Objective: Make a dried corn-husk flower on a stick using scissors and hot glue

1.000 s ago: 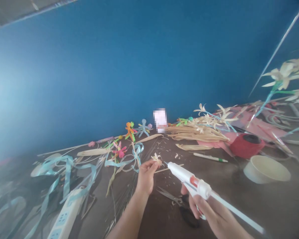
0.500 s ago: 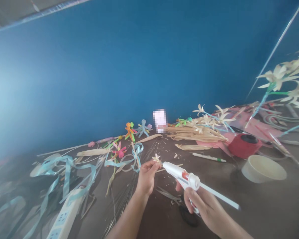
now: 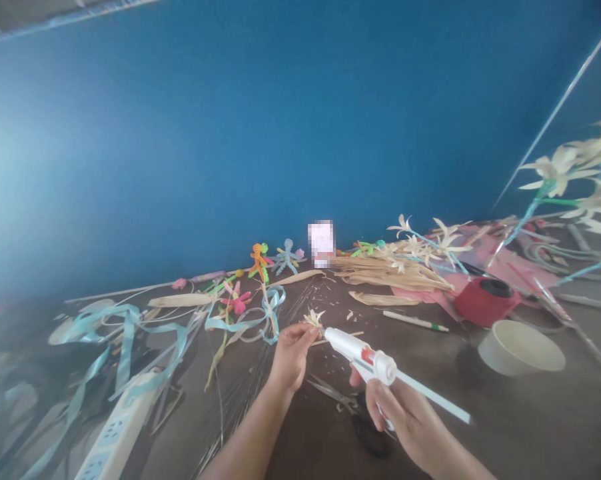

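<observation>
Pinches a small pale flower (image 3: 314,318) in the left hand (image 3: 290,353), just below the centre of the frame. Grasps a white glue gun (image 3: 350,345) in the right hand (image 3: 398,407), lower right of centre, pointing it at the flower, too close to tell if touching. Shows scissors (image 3: 347,401) just below the gun, a pale bowl (image 3: 493,355) at right and a power strip (image 3: 114,427) at lower left.

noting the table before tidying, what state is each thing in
Pale flower: pinched in left hand
Glue gun: gripped in right hand, nozzle at flower
Glue stick: protruding from gun's back
Scissors: lying flat, blades slightly parted
Pen: lying flat
Bowl: upright
Power strip: sockets up, blue ribbon across far end
</observation>
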A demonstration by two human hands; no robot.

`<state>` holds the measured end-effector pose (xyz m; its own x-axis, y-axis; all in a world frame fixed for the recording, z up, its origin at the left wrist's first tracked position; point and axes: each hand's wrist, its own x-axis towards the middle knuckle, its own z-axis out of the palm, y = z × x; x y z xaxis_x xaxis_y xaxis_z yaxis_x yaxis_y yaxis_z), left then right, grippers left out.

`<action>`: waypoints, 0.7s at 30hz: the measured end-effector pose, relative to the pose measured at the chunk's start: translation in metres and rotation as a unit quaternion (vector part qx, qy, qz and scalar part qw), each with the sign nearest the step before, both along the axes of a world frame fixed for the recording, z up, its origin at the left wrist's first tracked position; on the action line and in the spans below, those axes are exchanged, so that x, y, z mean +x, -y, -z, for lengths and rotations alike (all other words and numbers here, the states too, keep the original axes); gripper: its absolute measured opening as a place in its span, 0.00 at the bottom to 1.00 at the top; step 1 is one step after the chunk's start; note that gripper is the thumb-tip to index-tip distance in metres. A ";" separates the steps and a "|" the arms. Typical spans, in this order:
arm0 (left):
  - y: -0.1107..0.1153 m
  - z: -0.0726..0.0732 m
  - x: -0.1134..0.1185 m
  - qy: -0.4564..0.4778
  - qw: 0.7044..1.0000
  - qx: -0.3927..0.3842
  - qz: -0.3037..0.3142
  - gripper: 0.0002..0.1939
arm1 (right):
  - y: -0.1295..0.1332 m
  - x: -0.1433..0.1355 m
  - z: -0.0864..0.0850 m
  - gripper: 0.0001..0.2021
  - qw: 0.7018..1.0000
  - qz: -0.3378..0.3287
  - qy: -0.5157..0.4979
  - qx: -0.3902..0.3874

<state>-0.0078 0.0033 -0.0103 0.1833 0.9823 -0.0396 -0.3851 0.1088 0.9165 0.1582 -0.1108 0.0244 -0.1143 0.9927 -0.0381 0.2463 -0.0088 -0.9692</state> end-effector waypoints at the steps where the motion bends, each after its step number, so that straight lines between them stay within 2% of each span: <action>1: 0.000 0.001 0.000 0.001 1.000 0.000 0.003 0.03 | 0.000 0.000 0.000 0.20 1.000 -0.002 0.002 0.002; 9: 0.001 0.002 0.001 0.013 1.000 -0.006 0.005 0.02 | -0.001 0.003 0.009 0.18 1.000 0.000 0.024 0.012; 14: 0.002 -0.001 0.001 0.018 1.000 -0.006 0.019 0.02 | -0.001 0.003 0.005 0.19 0.999 -0.003 0.034 0.011; 21: 0.002 0.002 0.000 0.005 1.000 0.008 0.010 0.03 | 0.004 0.000 0.006 0.17 0.998 0.042 0.023 0.040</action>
<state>-0.0076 0.0010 -0.0127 0.2040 0.9787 -0.0225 -0.3911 0.1025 0.9146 0.1578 -0.1144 0.0182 -0.0302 0.9988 0.0379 0.2913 0.0451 -0.9556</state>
